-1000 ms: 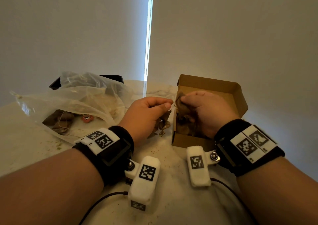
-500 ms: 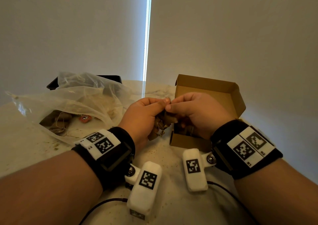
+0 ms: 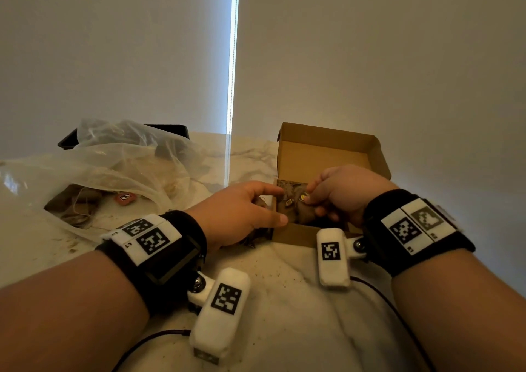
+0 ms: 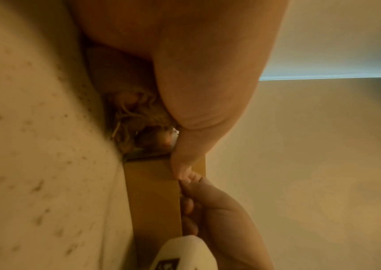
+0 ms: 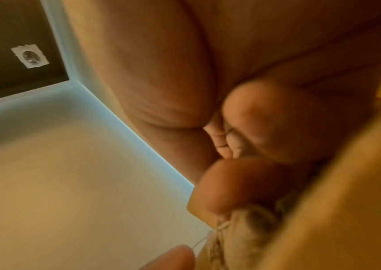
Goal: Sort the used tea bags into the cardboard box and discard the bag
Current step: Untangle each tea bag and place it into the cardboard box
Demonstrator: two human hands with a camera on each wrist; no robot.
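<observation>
Right hand (image 3: 345,193) grip pinches a used tea bag (image 3: 301,212) over the open cardboard box (image 3: 327,151). Left hand (image 3: 237,213) grip curls round more tea bags (image 3: 257,236) beside the box's left wall, forefinger on its rim. Plastic bag (image 3: 113,169) lies left on the tabletop (image 3: 284,300).

Marble table (image 3: 287,300) bears cardboard box (image 3: 293,233), plastic bag (image 3: 108,169).
</observation>
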